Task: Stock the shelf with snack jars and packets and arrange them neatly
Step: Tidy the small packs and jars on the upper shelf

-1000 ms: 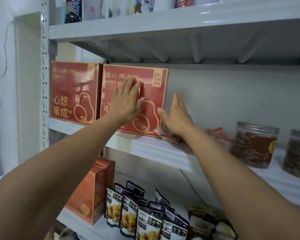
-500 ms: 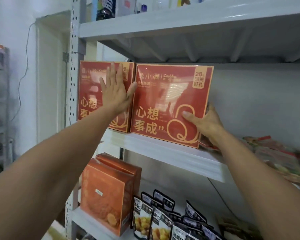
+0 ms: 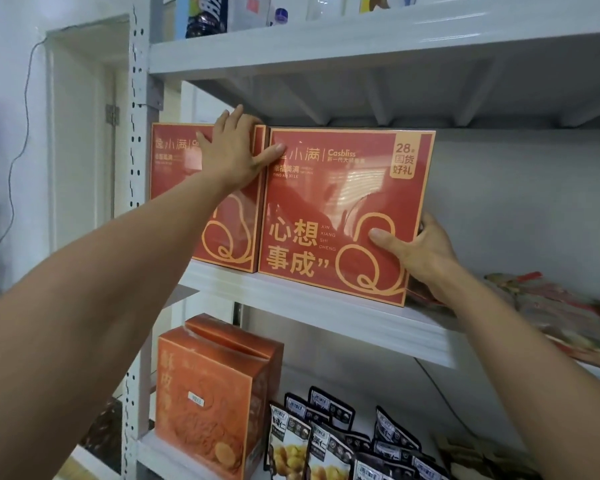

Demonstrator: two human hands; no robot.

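Note:
Two red gift boxes stand upright side by side on the middle shelf (image 3: pixel 312 306). My left hand (image 3: pixel 234 150) lies flat with straight fingers on the upper right of the left box (image 3: pixel 177 174), its thumb reaching onto the right box (image 3: pixel 343 216). My right hand (image 3: pixel 416 251) grips the right box's lower right edge, thumb on the front, fingers hidden behind it. Snack packets (image 3: pixel 565 317) lie flat on the same shelf to the right.
An orange carton (image 3: pixel 208 393) and several dark nut packets (image 3: pixel 329 438) stand on the lower shelf. Bottles (image 3: pixel 205 13) sit on the top shelf (image 3: pixel 361 39). A perforated white upright (image 3: pixel 137 168) bounds the shelf on the left, with a wall and door frame beyond.
My left hand slid from the right box's face to the top of the left box. My right hand took hold of the right box's lower right edge. The view shifted left and closer.

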